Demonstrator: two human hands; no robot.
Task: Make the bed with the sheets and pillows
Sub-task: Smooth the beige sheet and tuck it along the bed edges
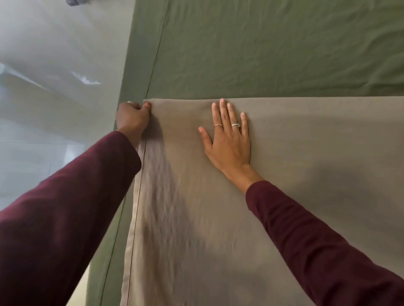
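A taupe top sheet (306,153) lies spread over the near part of the bed, its folded far edge running straight across the middle of the view. Beyond it the olive green sheet (262,48) covers the mattress, lightly wrinkled, and hangs down the bed's left side. My left hand (132,120) grips the taupe sheet's far left corner at the bed's edge, fingers curled around the fabric. My right hand (229,135) rests flat on the taupe sheet just behind the fold, fingers spread. No pillows are in view.
Pale glossy floor tiles (43,109) fill the left side beside the bed. A dark object (75,2) sits on the floor at the top edge. The taupe sheet's hemmed left edge (133,229) hangs over the bed's side.
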